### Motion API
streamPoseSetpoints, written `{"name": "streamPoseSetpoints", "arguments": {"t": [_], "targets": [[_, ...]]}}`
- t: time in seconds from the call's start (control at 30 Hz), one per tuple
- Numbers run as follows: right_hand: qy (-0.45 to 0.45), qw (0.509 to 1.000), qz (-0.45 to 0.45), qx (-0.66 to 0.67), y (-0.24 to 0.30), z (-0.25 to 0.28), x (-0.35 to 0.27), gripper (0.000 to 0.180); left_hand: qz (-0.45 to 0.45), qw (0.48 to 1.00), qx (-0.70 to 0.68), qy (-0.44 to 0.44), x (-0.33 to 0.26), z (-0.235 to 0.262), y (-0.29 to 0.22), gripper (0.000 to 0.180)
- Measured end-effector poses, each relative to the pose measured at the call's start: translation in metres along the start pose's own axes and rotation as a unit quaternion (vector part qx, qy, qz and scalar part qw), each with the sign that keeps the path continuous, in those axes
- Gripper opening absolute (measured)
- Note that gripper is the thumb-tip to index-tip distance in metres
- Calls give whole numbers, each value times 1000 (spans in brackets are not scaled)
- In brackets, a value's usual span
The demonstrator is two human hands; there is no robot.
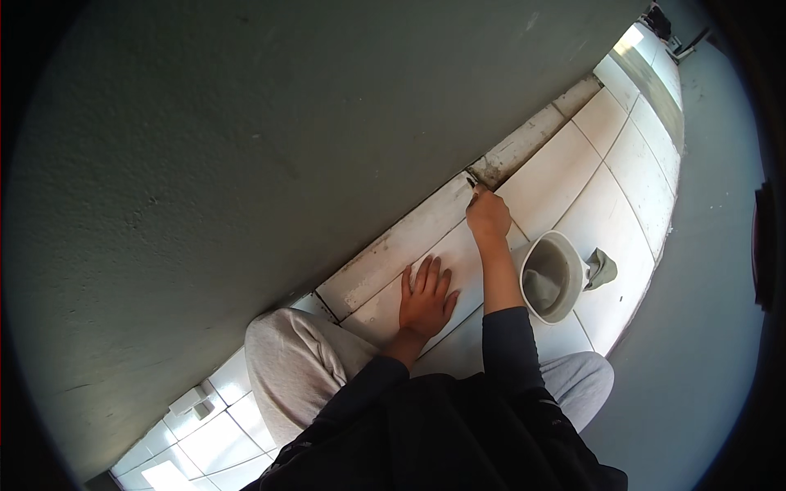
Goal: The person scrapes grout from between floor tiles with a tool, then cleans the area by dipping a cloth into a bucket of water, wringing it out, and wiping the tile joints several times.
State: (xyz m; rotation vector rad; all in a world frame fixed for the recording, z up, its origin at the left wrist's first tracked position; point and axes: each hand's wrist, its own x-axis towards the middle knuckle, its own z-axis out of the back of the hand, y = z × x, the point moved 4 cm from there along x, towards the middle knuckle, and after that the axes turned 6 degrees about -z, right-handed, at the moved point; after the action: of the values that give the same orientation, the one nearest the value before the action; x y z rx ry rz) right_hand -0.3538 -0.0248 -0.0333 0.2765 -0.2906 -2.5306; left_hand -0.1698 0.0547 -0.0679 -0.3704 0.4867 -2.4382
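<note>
Crouches or sits with two knees (282, 352) bent, one at left and one at right. Rests the left hand (426, 303) palm down on the tiled floor (557, 176), with fingers spread apart and aimed far. Has one white bucket (573, 308) just right of the right forearm, with something grey inside, and one grey cloth (602, 268) against or just beside its right side; cannot tell which. Farther on, clamps the right hand's (489, 217) fingers on one small tool (471, 183) at the foot of the grey wall (344, 131). Points the tool's dark end far and slightly left; cannot tell the full long axis, with most hidden in the fist. Shows three pale strips (409, 245) in line along the wall, running from near left to far right.
</note>
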Motion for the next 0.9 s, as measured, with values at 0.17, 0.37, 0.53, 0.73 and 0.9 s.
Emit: {"name": "streamPoseSetpoints", "arguments": {"t": [0.17,0.37,0.53,0.73,0.9], "targets": [[-1,1000,-10,-2,1,-3,11,20,-4,1000,-4,-8,0,-2,-1,44],[-11,1000,9,-3,2,-6,3,20,-1,1000,-1,-2,2,1,0,44],[-34,999,28,11,3,-8,8,20,-4,1000,3,-4,0,-1,-1,44],[-26,999,-13,20,-2,-9,2,20,2,1000,1,11,-2,-3,-3,45],[-3,1000,-5,-7,4,-5,-2,19,6,1000,1,13,-1,-1,1,44]]}}
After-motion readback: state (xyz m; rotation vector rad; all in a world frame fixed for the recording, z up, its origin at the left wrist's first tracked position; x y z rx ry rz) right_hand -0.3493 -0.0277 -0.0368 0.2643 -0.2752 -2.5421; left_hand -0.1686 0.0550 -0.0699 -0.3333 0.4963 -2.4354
